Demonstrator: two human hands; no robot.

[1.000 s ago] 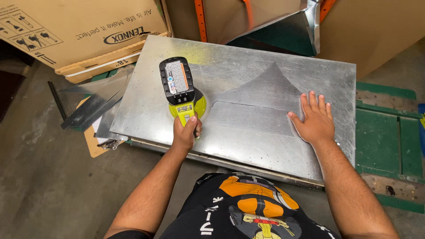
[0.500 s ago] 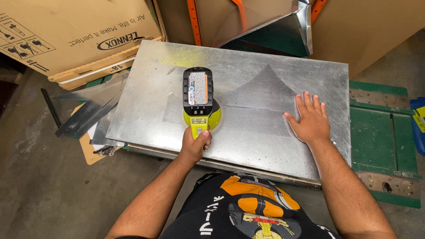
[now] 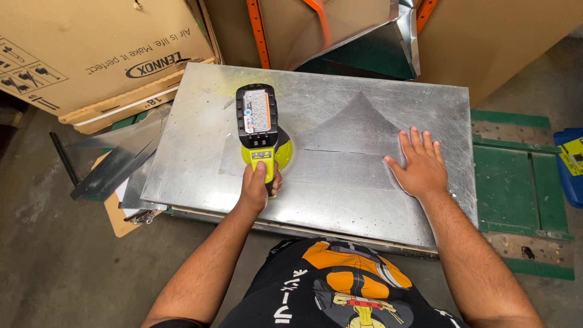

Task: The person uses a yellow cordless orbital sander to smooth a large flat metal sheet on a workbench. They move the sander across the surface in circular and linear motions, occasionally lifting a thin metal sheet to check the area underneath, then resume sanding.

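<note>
A large flat sheet of shiny metal (image 3: 200, 127) lies in front of me with a duller triangular patch (image 3: 355, 124) near its middle. My left hand (image 3: 260, 187) grips the handle of a yellow-green and black cordless power tool (image 3: 261, 130) whose round base rests on the sheet, left of the triangle. My right hand (image 3: 419, 164) lies flat on the sheet with fingers spread, at the triangle's lower right, holding nothing.
A big cardboard box (image 3: 91, 48) stands at the back left. Loose metal strips (image 3: 115, 161) lie left of the sheet. Folded sheet-metal ducting (image 3: 358, 36) and orange posts (image 3: 256, 30) are behind. A green pallet (image 3: 522, 182) and a blue container (image 3: 571, 167) sit to the right.
The power tool and my left hand have slid rightward across the sheet toward the triangular patch. My right hand has stayed flat in place.
</note>
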